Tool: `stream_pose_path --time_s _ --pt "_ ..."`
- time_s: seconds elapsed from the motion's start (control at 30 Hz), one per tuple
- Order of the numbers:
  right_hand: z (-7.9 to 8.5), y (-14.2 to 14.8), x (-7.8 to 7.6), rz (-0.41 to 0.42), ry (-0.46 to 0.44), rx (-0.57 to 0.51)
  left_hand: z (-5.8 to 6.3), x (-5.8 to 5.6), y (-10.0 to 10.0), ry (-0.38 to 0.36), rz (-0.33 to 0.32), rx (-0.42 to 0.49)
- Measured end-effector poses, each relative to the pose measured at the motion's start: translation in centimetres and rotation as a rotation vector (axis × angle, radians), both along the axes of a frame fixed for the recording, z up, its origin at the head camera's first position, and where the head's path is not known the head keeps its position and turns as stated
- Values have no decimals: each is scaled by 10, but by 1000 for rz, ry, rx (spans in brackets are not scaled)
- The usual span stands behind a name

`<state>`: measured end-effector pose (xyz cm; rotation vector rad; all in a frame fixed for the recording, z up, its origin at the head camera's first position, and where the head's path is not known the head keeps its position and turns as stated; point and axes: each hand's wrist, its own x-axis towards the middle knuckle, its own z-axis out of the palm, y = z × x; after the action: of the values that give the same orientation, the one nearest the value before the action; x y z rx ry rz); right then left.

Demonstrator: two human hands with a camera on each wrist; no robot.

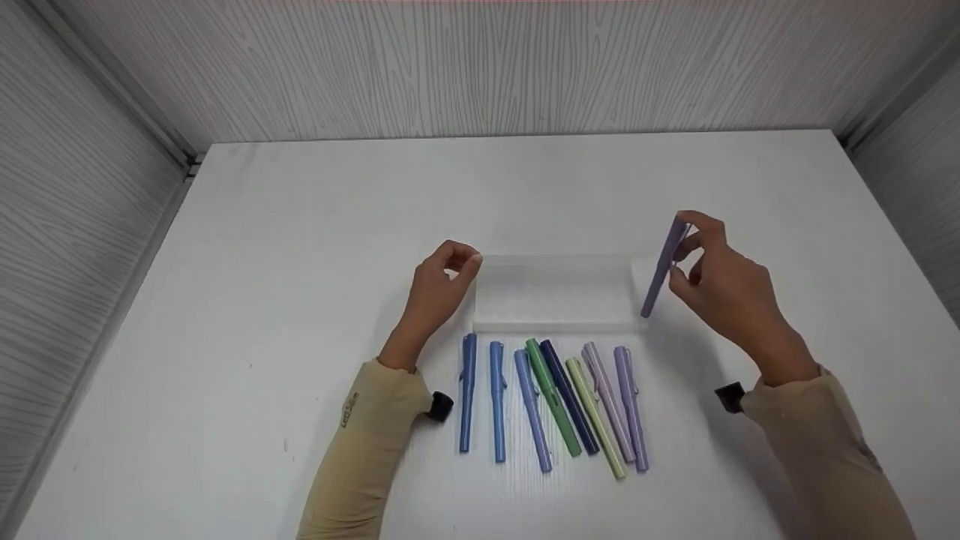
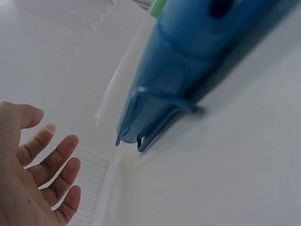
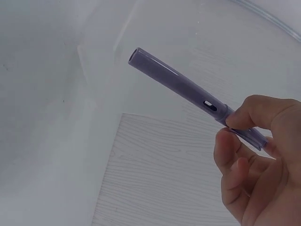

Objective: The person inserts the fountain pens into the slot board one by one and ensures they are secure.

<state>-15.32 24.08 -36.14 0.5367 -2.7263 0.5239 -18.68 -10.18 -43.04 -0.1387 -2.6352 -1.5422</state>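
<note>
My right hand point(image 1: 727, 289) pinches a purple pen point(image 1: 662, 266) by its cap end, with the other end slanting down beside the right end of a white, translucent tray point(image 1: 559, 328). In the right wrist view the pen point(image 3: 178, 84) shows a small oval window in its barrel. My left hand point(image 1: 439, 285) is at the tray's left end, thumb tip right at the far left corner. Its fingers are loosely bent with nothing between them in the left wrist view. A blue pen point(image 2: 174, 61) looms close there, clip toward the tray.
In front of the tray several pens lie side by side: blue ones point(image 1: 498, 405), a green one point(image 1: 553, 397), a navy one point(image 1: 571, 397), a yellow-green one point(image 1: 596, 420) and two purple ones point(image 1: 631, 409). Wood-grain panels point(image 1: 480, 71) border the white table point(image 1: 337, 195).
</note>
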Motion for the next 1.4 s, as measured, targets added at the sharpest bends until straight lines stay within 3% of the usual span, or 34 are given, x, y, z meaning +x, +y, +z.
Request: stream_pose_path --time_s 0.4,0.83,1.4 --pt "-4 -8 -5 -21 -36 3 -3 -1 0 3 -5 31" --pt "-18 -13 -12 21 21 49 -2 -1 -1 42 -28 34" --pt "-19 -15 -15 36 2 88 -4 -2 -1 4 -7 57"
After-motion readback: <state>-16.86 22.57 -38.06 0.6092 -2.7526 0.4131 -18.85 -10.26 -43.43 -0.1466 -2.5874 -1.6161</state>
